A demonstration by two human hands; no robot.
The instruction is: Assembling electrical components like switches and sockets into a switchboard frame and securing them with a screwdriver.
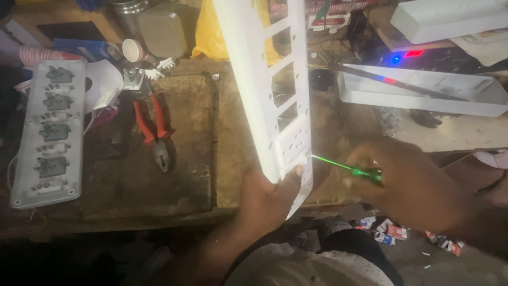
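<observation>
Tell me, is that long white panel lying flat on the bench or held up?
Held up and tilted. The left hand grips the white panel at its lower end, lifted off the workbench, while the right hand points a green screwdriver at it.

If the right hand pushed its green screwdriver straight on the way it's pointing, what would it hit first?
Most likely the right edge of the white switchboard panel held by the left hand. The right hand aims the green screwdriver left, its tip apparently already at that edge; depth is uncertain.
</observation>
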